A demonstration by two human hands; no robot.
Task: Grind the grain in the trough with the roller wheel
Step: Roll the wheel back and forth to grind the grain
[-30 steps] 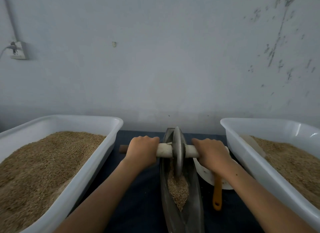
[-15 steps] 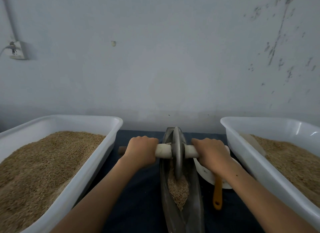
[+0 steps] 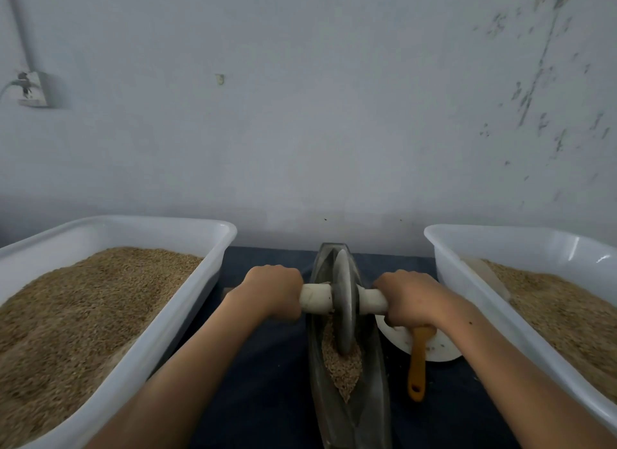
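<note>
A narrow boat-shaped metal trough (image 3: 374, 398) runs away from me down the middle of the dark table. Brown grain (image 3: 344, 368) lies in its groove. A grey metal roller wheel (image 3: 344, 301) stands upright in the groove, its lower rim in the grain. A pale handle bar (image 3: 317, 298) passes through the wheel's hub. My left hand (image 3: 273, 290) grips the bar left of the wheel. My right hand (image 3: 409, 296) grips it on the right. The bar's outer ends are hidden under my fists.
A large white tub (image 3: 187, 315) heaped with grain flanks the trough on the left, another white tub (image 3: 467, 301) on the right. A white bowl (image 3: 430, 346) with an orange-handled tool (image 3: 418, 368) sits just right of the trough. A grey wall stands close behind.
The wheel and both hands have rolled a little toward me along the trough, deeper into the grain pile.
</note>
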